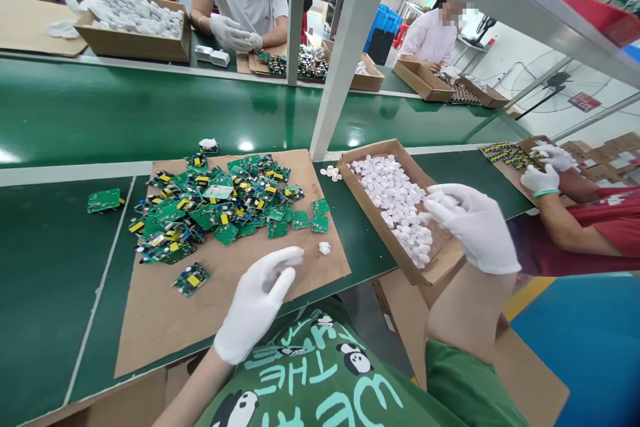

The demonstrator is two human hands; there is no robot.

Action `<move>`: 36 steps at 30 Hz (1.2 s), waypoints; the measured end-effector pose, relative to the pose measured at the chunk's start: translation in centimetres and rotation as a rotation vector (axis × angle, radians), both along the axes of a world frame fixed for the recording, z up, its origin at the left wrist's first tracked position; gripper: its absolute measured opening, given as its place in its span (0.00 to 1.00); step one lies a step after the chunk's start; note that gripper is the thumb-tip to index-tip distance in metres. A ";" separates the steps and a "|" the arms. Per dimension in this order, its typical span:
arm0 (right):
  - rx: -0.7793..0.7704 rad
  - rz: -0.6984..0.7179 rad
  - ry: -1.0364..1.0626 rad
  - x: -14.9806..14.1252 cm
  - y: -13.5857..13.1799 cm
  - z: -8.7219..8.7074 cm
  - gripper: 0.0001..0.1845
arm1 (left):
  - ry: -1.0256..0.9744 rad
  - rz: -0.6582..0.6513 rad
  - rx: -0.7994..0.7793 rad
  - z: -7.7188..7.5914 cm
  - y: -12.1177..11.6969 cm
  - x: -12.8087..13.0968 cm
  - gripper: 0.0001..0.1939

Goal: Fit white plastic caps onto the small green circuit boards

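Note:
My left hand (257, 300), in a white glove, hovers over the front edge of the cardboard sheet (145, 320). Its fingers are curved, thumb apart, with nothing visible between them. My right hand (473, 227), also gloved, is above the right side of an open cardboard box (367, 233). Small white plastic pieces (393, 193) fill much of this box. The right fingers are curled around what look like white pieces (447, 200), partly hidden by the glove. On the sheet lies a heap of green circuit boards (215, 203) with yellow components. A single board (191, 279) and a small white piece (325, 248) lie nearer me.
A grey metal post (345, 47) rises behind the box. Another board (104, 200) lies left on the green bench. Several round pale pieces (331, 173) sit beside the box. Co-workers work across the green belt (200, 107); another person's gloved hands (543, 177) are at the right.

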State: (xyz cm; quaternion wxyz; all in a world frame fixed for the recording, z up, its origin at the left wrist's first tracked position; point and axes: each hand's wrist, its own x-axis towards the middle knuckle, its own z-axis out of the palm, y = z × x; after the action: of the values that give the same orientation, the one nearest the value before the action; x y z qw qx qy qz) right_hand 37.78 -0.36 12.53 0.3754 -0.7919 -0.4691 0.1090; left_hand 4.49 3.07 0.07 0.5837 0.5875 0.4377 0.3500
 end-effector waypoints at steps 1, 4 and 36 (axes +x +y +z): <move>0.013 0.079 0.144 -2.0 0.6 0.0 0.16 | -0.172 -0.085 -0.151 0.3 0.1 1.0 0.19; -0.004 0.353 0.542 -8.3 2.4 -2.2 0.19 | -0.668 -0.215 -0.549 0.9 0.7 4.0 0.26; 0.122 0.445 0.743 -16.1 1.9 -8.5 0.14 | -0.433 0.056 -0.365 0.9 1.9 2.2 0.21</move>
State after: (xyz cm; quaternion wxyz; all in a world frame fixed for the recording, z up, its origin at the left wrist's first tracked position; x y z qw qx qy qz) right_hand 21.68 1.56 4.04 0.5320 -0.5550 -0.4671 0.4368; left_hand 6.70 4.96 0.93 0.7499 0.3718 0.3746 0.3989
